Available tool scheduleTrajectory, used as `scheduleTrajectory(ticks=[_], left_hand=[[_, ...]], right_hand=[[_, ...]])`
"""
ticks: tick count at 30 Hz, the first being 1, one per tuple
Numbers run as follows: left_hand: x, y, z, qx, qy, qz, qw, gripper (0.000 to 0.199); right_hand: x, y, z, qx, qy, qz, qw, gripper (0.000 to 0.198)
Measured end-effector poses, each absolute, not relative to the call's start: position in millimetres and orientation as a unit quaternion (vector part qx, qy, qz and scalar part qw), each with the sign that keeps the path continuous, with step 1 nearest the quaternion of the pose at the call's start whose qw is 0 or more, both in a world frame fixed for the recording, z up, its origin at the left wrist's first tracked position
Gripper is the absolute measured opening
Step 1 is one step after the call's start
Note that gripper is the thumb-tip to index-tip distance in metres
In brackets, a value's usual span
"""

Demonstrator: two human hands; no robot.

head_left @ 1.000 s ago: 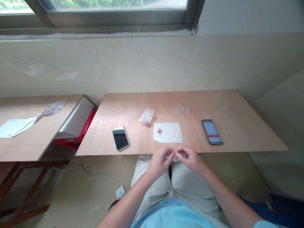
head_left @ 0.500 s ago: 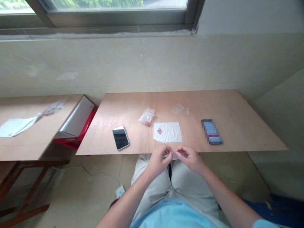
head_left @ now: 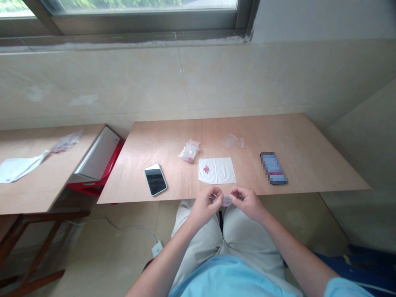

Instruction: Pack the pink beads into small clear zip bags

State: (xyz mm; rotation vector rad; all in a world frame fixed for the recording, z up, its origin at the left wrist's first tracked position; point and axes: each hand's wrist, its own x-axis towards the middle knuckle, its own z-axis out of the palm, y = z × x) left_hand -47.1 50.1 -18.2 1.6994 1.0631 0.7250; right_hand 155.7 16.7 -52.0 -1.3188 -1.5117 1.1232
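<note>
My left hand [head_left: 208,204] and my right hand [head_left: 247,202] meet at the table's front edge, above my lap. Each pinches a side of a small clear plastic bag [head_left: 227,201], which looks pinkish at its lower part. Just beyond them a white tissue [head_left: 221,171] lies flat, with a little cluster of red beads [head_left: 206,169] on its left half. Behind the tissue, to the left, is a clear zip bag [head_left: 189,151] holding white material and some red beads. An empty-looking clear bag [head_left: 232,141] lies behind it on the right.
On the wooden table [head_left: 167,140], a phone [head_left: 156,180] lies to the left and another phone [head_left: 274,168] to the right. A second table [head_left: 27,198] at the left bears white cloth or paper and a plastic bag. A cable with a white block [head_left: 157,248] is on the floor.
The fingertips have drawn slightly apart, and more of the small plastic bag shows between them. The camera view has shifted a little; things on the table have stayed put.
</note>
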Motion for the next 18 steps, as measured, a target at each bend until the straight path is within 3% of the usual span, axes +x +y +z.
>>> scheduleTrajectory(ticks=[8,18], left_hand=[[-50.0,54.4,-16.9,0.688,0.424,0.306,0.503,0.025],[-49.9,53.1,-18.5,0.699,0.428,0.285,0.498,0.019]], right_hand=[[158.8,19.6,-54.3,-0.53,-0.595,0.438,0.415,0.018],[157.8,16.9,-52.7,-0.529,-0.603,0.434,0.411,0.017]])
